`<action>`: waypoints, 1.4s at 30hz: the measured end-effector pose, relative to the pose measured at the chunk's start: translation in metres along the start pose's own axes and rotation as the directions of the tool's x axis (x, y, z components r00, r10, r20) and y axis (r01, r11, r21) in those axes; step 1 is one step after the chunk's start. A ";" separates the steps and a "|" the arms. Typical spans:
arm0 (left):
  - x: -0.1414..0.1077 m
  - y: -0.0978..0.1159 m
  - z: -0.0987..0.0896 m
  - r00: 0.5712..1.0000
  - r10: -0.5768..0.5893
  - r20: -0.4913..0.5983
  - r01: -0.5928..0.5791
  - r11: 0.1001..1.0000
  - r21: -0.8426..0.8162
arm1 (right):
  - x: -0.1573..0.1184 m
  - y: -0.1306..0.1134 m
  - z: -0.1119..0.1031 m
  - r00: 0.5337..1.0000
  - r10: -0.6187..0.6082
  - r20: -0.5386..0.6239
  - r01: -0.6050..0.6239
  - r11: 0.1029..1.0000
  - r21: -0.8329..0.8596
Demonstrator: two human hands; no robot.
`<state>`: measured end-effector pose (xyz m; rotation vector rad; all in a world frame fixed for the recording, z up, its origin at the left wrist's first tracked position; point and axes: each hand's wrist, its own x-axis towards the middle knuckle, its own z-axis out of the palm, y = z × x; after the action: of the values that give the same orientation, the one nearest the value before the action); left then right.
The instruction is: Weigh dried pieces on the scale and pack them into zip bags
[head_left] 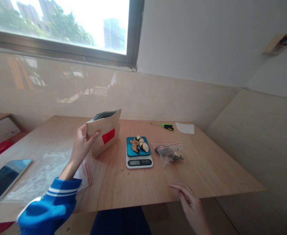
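Observation:
My left hand (82, 145) grips a kraft paper bag (104, 132) with a red label and a dark inner lining, its mouth open and its base near the wooden tabletop (123, 189). My right hand (189, 204) hangs at the table's front edge, fingers loosely apart and holding nothing. A digital kitchen scale (138, 161) with a blue platform stands between my hands. Several tan and dark dried pieces (138, 144) lie on it. To its right is a clear zip bag (169, 154) holding dark and tan pieces.
A screwdriver with a green and black handle (165, 126) and a white paper sheet (184, 128) lie at the table's far edge. A crumpled clear plastic bag (45, 178) lies under my left forearm. A tablet (5, 182) lies at the left edge.

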<state>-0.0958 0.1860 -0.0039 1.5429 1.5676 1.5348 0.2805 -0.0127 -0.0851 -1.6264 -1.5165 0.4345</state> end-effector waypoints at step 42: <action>-0.166 0.015 0.015 0.897 0.371 0.239 -0.392 0.919 0.045 | 0.035 -0.143 0.114 0.908 0.048 0.416 -0.350 0.636 0.688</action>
<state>-0.0321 0.0400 -0.0553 2.0968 1.2741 1.4270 0.1116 0.0455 -0.0317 -1.0521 -1.1300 1.3706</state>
